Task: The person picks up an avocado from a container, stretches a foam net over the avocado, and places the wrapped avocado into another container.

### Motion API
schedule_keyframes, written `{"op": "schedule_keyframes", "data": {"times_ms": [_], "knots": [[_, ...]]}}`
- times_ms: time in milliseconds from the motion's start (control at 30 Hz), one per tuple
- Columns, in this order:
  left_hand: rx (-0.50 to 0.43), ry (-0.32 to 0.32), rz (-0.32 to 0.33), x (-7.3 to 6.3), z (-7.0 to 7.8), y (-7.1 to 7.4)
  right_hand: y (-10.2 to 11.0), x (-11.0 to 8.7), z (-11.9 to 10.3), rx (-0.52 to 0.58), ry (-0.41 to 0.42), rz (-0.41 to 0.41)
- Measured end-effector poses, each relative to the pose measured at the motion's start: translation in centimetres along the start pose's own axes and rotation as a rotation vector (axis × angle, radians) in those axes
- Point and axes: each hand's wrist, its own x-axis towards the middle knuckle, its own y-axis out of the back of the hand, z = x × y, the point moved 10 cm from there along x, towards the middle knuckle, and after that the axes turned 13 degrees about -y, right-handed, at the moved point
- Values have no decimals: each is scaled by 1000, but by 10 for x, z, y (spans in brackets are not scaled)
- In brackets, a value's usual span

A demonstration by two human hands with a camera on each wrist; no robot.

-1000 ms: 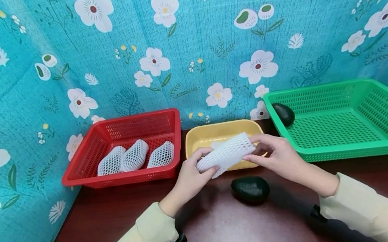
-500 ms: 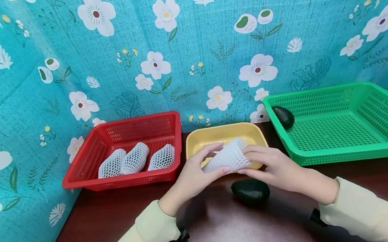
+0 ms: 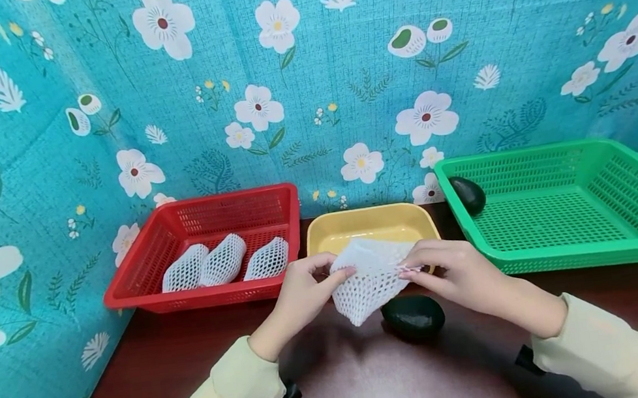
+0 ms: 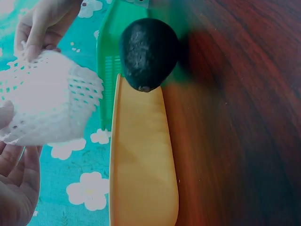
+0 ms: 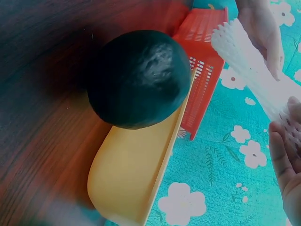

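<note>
Between both hands, in front of the yellow tray, a white foam fruit net (image 3: 366,279) is stretched out above the table. My left hand (image 3: 308,289) pinches its left edge with thumb and fingers. The right hand (image 3: 457,268) pinches the right edge. In the left wrist view the foam net (image 4: 51,99) looks flattened, with no fruit visible in it. A dark green avocado (image 3: 413,317) lies on the table just below the net, touched by neither hand; the right wrist view shows this avocado (image 5: 138,80) up close.
The yellow tray (image 3: 368,216) stands behind the hands. At left, a red basket (image 3: 206,297) holds several net-wrapped fruits (image 3: 222,260). At right, a green basket (image 3: 585,254) holds an avocado (image 3: 468,195) in its left corner. A floral cloth (image 3: 311,127) hangs behind.
The foam net has gone from a narrow tube to a wide, spread shape hanging lower at its left end. Both hands now pinch its edges. The avocado on the table has stayed put.
</note>
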Motion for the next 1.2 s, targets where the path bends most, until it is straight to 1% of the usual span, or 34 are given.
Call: {"op": "schedule_keyframes", "data": {"times_ms": [67, 167, 233, 300, 367, 433, 500, 567, 633, 700, 733, 800, 867, 967, 1033, 1067, 1133, 1200], "knots": [[0, 7, 1, -1, -1, 2, 1, -1, 3, 2, -18, -1], [6, 12, -1, -2, -1, 3, 2, -4, 5, 18, -21, 0], [5, 9, -2, -2, 0, 2, 2, -6, 5, 26, -19, -5], [-7, 2, -17, -3, 2, -2, 1, -7, 6, 28, -18, -7], [-32, -15, -58, -4, 3, -8, 0, -6, 6, 25, -19, -15], [-70, -27, -126, -5, 5, -17, 0, -5, 4, 15, -5, -13], [-109, -27, -204, -8, 6, -26, 0, -4, 0, 17, 28, -16], [-149, -19, -263, -10, 7, -32, -2, -3, -4, 25, 63, -31], [-183, 2, -300, -11, 5, -37, -4, -2, -8, 31, 96, -51], [-216, 14, -316, -11, 3, -40, -7, -2, -11, 39, 123, -72], [-227, 16, -316, -11, 3, -41, -9, -2, -12, 40, 124, -87], [-214, 23, -294, -10, 1, -42, -12, -2, -14, 57, 135, -112], [-173, 13, -249, -9, 0, -40, -15, -3, -14, 76, 110, -146], [-99, -3, -166, -6, 1, -34, -19, -2, -12, 99, 29, -185], [-72, -24, -131, -4, 2, -32, -21, -1, -9, 81, -27, -177], [-67, -35, -121, -4, 3, -32, -21, 0, -8, 67, -36, -167], [-74, -60, -115, -3, 7, -33, -22, 2, -8, 42, -39, -147], [-89, -97, -112, -3, 11, -35, -23, 2, -9, 18, -16, -128]]}}
